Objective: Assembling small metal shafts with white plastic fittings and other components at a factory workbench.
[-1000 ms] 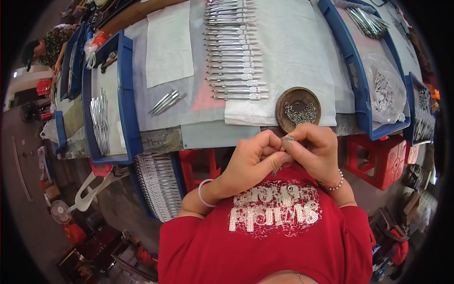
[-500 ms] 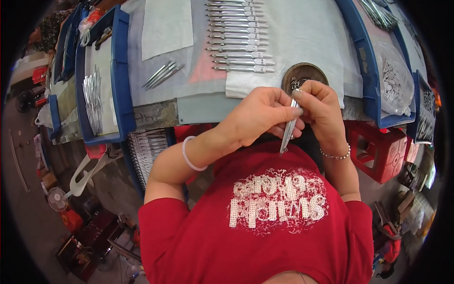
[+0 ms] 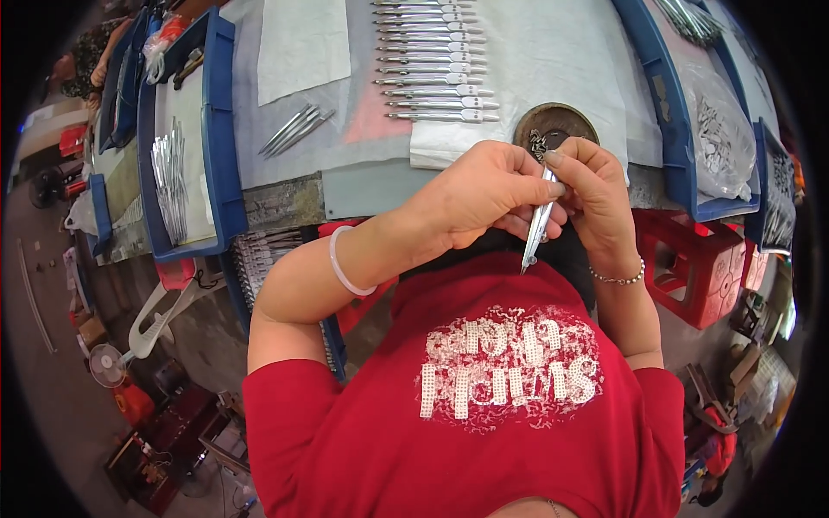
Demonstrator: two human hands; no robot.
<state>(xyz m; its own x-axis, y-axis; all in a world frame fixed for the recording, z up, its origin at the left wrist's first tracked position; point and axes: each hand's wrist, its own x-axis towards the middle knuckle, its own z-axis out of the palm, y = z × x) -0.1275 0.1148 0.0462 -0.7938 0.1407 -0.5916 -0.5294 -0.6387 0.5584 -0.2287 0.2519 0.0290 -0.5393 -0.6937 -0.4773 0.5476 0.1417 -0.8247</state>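
My left hand and my right hand meet over the bench edge, both pinching one slim pointed metal piece that hangs tip-down toward my red shirt. Just behind my fingers sits a round brown dish of small dark metal parts. Beyond it, a row of several finished metal pieces lies side by side on a white cloth.
A blue tray at left holds a bundle of metal blanks, with three loose pieces on the grey mat. Plastic bags of small parts lie in a tray at right. A red crate stands below right, a small fan on the floor.
My hands have come up and slightly right with the metal piece, which now hangs nearly vertical in front of my chest; the view has shifted closer to the bench.
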